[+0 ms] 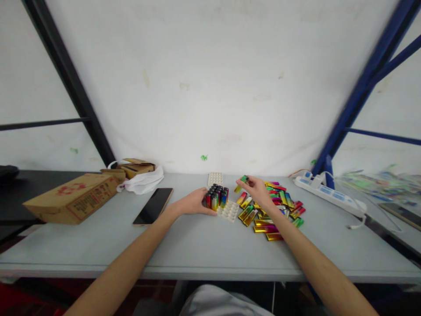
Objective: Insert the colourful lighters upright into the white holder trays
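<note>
My left hand (194, 202) curves round the left side of a tight group of upright lighters (217, 196), thumb in front. They have black tops and shiny red, gold and blue bodies. The group stands on a cream tray with rows of round holes (229, 211), whose right part shows bare. My right hand (255, 188) pinches one green-and-gold lighter (242, 182), held tilted above the table to the right of the group. Under and beside my right forearm lies a loose pile of metallic lighters (261, 217) in gold, red, purple and green.
A second cream tray (215, 178) lies near the wall. Left of my hands are a dark phone (153, 206), a long cardboard box (77, 195), a white plastic bag (144, 181) and a smaller open box (136, 168). A white power strip (330, 195) runs along the right side.
</note>
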### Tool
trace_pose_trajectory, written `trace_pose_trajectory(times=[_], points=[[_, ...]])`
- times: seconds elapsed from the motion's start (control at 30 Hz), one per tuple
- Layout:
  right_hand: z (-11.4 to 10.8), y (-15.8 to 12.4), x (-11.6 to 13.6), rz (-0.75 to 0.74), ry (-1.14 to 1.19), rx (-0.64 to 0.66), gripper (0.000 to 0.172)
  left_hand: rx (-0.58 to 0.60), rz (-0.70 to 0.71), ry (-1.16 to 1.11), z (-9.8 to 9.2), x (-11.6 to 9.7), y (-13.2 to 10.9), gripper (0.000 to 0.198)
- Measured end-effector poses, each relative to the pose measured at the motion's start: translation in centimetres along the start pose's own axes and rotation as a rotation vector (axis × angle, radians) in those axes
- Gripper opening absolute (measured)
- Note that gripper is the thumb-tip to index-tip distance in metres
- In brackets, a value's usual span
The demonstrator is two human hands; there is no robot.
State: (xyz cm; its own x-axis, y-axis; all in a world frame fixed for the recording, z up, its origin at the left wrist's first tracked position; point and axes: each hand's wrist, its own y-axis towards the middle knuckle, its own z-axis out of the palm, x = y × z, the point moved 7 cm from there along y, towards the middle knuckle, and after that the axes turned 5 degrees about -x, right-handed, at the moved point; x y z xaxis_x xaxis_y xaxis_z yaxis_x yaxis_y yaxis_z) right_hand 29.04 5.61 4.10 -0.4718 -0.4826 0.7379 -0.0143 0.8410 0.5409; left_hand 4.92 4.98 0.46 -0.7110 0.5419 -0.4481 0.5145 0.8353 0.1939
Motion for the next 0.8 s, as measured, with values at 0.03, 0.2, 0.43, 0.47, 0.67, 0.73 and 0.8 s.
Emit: trace_pose_trajectory(times=[0.03, 0.2, 0.43, 0.47, 0.67, 0.73, 0.8], points=[[0.2, -0.1, 0.1, 0.010, 0.042, 0.019, 0.052, -0.006, 0.010, -0.009, 0.0, -0.1, 0.0, 0.086], [2.3, -1.0, 0.9, 0.119, 0.382, 0.238, 0.049, -0.004, 0.000, -0.040, -0.1, -0.1, -0.1, 0.083], [4.6, -2.3, 1.3, 0.340, 0.685, 0.347, 0.050, 0.000, -0.003, -0.028, -0.1, -0.2, -0.1, 0.083], [4.9, -2.4, 1.3, 0.380, 0.710, 0.354, 0.054, 0.000, -0.002, -0.029, -0.1, -0.2, -0.1, 0.083], [5.9, -3.0, 0.2, 0.526, 0.690, 0.319, 0.057, 0.000, 0.028, -0.040, -0.1, -0.3, -0.1, 0.076], [6.1, -3.2, -0.3, 0.534, 0.619, 0.277, 0.052, -0.002, 0.033, -0.044, -0.1, -0.4, -0.1, 0.076], [6.1, -3.2, -0.5, 0.504, 0.577, 0.245, 0.048, -0.007, 0.033, -0.059, -0.1, -0.3, 0.0, 0.076]])
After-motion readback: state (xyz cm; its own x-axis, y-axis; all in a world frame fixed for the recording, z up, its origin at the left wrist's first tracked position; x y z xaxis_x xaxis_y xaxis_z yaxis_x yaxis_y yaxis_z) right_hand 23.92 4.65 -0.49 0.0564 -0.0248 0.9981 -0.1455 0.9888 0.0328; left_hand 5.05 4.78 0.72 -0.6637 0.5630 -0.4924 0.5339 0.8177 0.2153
